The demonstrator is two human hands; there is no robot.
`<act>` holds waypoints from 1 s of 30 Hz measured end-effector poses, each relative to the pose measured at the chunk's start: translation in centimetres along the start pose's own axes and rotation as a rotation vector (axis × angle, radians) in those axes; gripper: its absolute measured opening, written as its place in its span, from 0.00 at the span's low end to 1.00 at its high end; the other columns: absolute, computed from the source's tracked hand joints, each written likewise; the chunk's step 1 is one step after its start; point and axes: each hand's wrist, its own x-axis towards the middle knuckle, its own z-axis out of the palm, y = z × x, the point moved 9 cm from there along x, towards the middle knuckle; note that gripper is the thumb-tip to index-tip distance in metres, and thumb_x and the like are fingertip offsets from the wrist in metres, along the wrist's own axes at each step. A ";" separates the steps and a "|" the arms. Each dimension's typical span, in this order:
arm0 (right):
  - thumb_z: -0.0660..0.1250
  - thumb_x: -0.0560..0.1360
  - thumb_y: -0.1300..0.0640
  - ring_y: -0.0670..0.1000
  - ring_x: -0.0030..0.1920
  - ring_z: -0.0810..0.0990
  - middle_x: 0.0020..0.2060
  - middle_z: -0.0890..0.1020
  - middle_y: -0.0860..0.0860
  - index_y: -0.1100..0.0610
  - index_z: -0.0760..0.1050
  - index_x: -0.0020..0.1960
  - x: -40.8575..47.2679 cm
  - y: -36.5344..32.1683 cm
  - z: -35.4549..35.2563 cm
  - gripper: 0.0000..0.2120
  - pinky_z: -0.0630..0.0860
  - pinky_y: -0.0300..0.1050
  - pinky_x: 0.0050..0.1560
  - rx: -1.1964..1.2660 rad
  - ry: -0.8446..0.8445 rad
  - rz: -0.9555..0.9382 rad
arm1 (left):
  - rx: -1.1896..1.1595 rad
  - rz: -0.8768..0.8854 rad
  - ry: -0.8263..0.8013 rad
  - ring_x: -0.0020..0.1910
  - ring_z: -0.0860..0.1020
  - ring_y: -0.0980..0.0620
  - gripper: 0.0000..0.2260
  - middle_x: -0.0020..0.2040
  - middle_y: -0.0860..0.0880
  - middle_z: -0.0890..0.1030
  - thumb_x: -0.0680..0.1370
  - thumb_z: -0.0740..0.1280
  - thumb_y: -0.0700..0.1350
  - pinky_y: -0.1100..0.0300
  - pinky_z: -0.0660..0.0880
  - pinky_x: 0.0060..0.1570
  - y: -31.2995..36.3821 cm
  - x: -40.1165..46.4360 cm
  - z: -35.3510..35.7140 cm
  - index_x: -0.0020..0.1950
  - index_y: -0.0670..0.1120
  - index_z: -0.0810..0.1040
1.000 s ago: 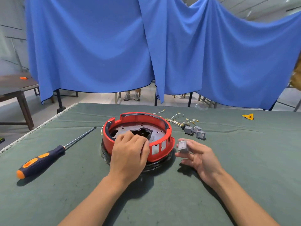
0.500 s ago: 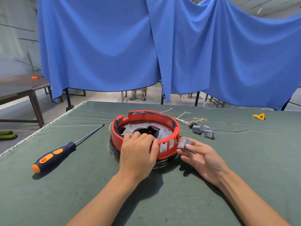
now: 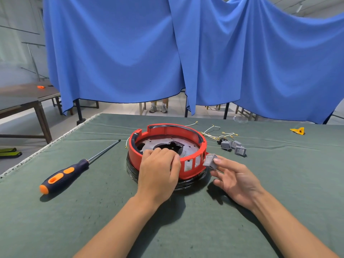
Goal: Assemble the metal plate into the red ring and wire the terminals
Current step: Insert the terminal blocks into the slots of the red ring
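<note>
Head view: on our green felt table (image 3: 260,211) a black-and-orange screwdriver (image 3: 72,169) lies left of the red plastic ring (image 3: 193,165), well apart. Loose white wires (image 3: 214,132) and three grey rocker switches (image 3: 233,147) sit behind right. Inside the ring lies the round perforated metal plate (image 3: 189,148). Our left hand (image 3: 158,174) curls over the near rim, blocking it. Our right hand (image 3: 235,180) pinches a fourth grey switch (image 3: 210,161) against the ring's outer wall.
</note>
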 end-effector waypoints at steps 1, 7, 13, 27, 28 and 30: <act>0.69 0.65 0.61 0.45 0.29 0.78 0.35 0.82 0.50 0.57 0.78 0.49 0.0 0.1 0.0 0.12 0.74 0.35 0.24 -0.015 0.006 -0.003 | -0.075 -0.021 0.041 0.40 0.76 0.50 0.14 0.37 0.51 0.80 0.78 0.56 0.45 0.56 0.65 0.46 -0.3 0.0 -0.4 0.40 0.44 0.79; 0.72 0.62 0.61 0.47 0.30 0.75 0.37 0.82 0.52 0.55 0.77 0.47 -0.1 -0.2 0.3 0.14 0.71 0.36 0.24 -0.049 0.020 -0.040 | -0.194 -0.110 0.162 0.45 0.74 0.50 0.12 0.42 0.50 0.79 0.72 0.60 0.35 0.63 0.65 0.49 -1.4 -0.4 -1.6 0.50 0.42 0.79; 0.71 0.63 0.60 0.45 0.23 0.73 0.35 0.81 0.51 0.57 0.76 0.53 -0.6 0.3 1.8 0.18 0.71 0.35 0.23 -0.060 -0.051 0.002 | -0.033 0.223 0.083 0.49 0.74 0.49 0.12 0.46 0.51 0.81 0.76 0.63 0.50 0.56 0.68 0.54 2.5 -0.6 -1.2 0.50 0.44 0.81; 0.72 0.63 0.52 0.47 0.32 0.79 0.38 0.80 0.52 0.57 0.76 0.57 -1.5 0.4 5.0 0.23 0.74 0.37 0.27 -0.113 -0.114 -0.068 | -0.052 0.218 0.062 0.46 0.77 0.46 0.11 0.45 0.50 0.81 0.74 0.68 0.51 0.51 0.74 0.47 3.2 -0.7 -0.9 0.47 0.43 0.81; 0.73 0.61 0.53 0.48 0.31 0.78 0.37 0.80 0.53 0.57 0.76 0.56 -1.6 0.4 5.0 0.24 0.73 0.38 0.26 -0.135 -0.087 -0.082 | -0.040 0.237 0.061 0.46 0.77 0.46 0.11 0.44 0.49 0.81 0.73 0.68 0.50 0.51 0.74 0.47 3.3 -0.7 -0.9 0.47 0.43 0.81; 0.74 0.59 0.55 0.48 0.31 0.77 0.36 0.80 0.54 0.56 0.78 0.54 -1.6 0.4 4.8 0.24 0.71 0.37 0.26 -0.177 -0.014 -0.097 | -0.050 0.250 0.030 0.46 0.77 0.46 0.11 0.45 0.49 0.81 0.73 0.68 0.50 0.51 0.74 0.46 3.5 -0.8 -0.7 0.47 0.43 0.81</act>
